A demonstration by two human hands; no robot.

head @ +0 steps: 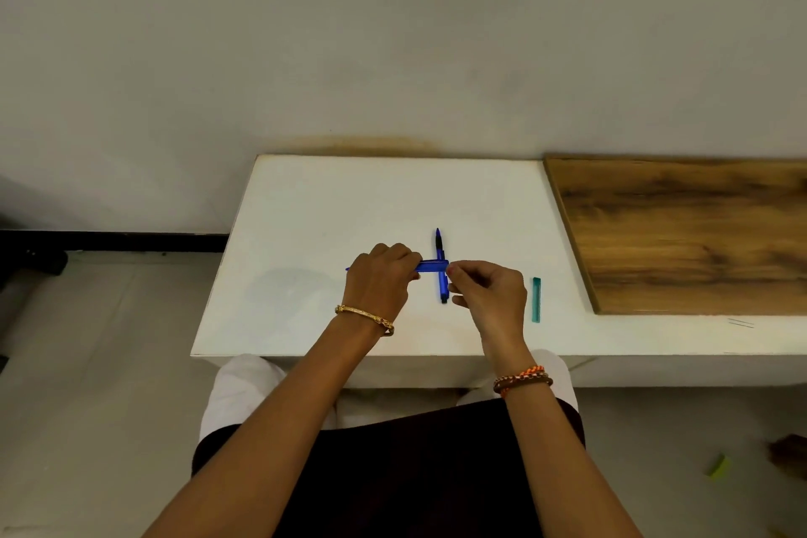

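Your left hand [383, 275] holds 1 blue pen [430, 266] sideways. Your right hand [491, 293] pinches its end, over the other pen [443, 287] on the table [327, 205].

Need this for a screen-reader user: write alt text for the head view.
A left hand grips a blue plastic pen crosswise over a second blue pen with a black grip lying on a white tabletop; the right hand pinches the held pen's end. A teal plastic stick lies nearby.

Soft, even, dimmish light; the white table [305, 210] shows faint shadows, edges bow from the wide lens, and corners blur slightly.
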